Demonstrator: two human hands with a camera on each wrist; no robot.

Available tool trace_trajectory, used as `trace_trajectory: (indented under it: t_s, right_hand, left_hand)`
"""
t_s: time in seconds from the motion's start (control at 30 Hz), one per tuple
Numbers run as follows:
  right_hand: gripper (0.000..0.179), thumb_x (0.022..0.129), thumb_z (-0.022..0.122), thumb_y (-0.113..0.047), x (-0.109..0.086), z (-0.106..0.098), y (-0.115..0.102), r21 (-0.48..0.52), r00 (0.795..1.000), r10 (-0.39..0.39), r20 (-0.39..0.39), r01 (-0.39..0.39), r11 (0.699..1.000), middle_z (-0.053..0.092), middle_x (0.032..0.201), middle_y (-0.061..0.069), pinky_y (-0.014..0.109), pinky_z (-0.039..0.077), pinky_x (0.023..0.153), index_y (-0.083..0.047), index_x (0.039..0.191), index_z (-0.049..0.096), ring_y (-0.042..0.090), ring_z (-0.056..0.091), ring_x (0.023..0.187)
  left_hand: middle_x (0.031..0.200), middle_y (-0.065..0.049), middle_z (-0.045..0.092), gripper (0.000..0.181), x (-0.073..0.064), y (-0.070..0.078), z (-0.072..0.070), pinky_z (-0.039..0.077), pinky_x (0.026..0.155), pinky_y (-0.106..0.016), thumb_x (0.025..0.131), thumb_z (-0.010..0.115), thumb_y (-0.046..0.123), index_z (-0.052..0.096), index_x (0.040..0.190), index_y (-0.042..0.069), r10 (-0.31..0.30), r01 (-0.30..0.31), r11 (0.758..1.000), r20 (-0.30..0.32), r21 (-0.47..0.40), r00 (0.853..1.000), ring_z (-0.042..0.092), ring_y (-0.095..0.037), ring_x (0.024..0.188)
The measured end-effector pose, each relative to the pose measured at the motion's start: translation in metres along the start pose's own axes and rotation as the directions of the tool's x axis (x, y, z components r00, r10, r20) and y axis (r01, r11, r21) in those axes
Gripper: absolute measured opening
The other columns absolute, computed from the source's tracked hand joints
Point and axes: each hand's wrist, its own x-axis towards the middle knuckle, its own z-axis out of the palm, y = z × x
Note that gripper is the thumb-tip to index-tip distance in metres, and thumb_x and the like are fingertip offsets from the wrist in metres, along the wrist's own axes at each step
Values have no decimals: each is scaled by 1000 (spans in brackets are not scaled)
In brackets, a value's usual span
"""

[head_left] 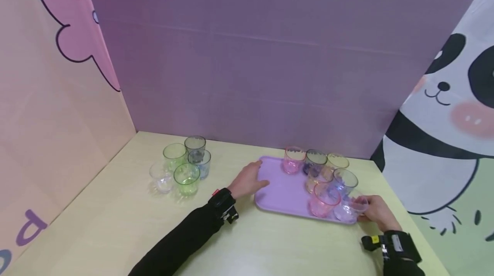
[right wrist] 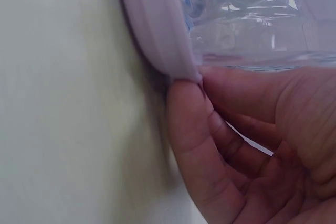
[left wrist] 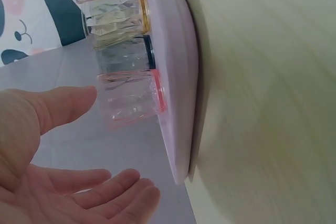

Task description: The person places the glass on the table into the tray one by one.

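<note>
R hand (head_left: pixel 376 211) pinches purple tray (head_left: pixel 278 188) at near R corner, L hand (head_left: pixel 248 181) spread wide by its L edge; tray's on tbl's (head_left: pixel 293 246) R side, w/ cups (head_left: pixel 323 204) aboard!

Purple tray (head_left: pixel 279 192): left part unobstructed, right part blocked by glasses (head_left: pixel 325 196) | near right corner occupied by right grip (head_left: pixel 376 211) | left edge flanked by left grip (head_left: pixel 248 179) | worktop (head_left: pixel 293 246): passable before tray, obstructed leftward by five tumblers (head_left: pixel 187 177)
</note>
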Motion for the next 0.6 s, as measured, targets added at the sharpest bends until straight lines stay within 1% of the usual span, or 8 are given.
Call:
trace_trajectory:
  t_s: [0.2, 0.43, 0.6]
  right_hand:
    - [46, 73, 71, -33, 0, 0, 0, 6, 1000, 5, 5, -5, 1000, 63, 87, 8, 31, 52, 61, 4, 98, 61, 16, 56, 70]
    - [44, 74, 70, -31, 1, 1, 0, 10, 1000, 2, 6, -2, 1000, 62, 88, 10, 32, 53, 61, 5, 98, 61, 16, 56, 70]
    - [43, 77, 68, -30, 1, 0, -1, -18, 1000, -9, 15, 9, 1000, 62, 92, 14, 31, 53, 61, 5, 101, 60, 16, 56, 72]
  left_hand:
    - [130, -15, 47, 69, -13, -7, -12, 36, 100, -40, 79, 65, 30, 34, 135, 4, 49, -49, 999, 6, -11, 999, 44, -27, 120]
    - [137, -19, 38, 77, -26, -14, -23, 30, 104, -42, 80, 61, 40, 29, 137, -1, -5, 5, 1000, 17, 27, 1000, 35, -30, 127]
    - [138, -17, 37, 79, -30, -20, -28, 31, 103, -43, 80, 61, 43, 28, 138, 2, -13, 13, 999, 6, 52, 1000, 35, -29, 127]
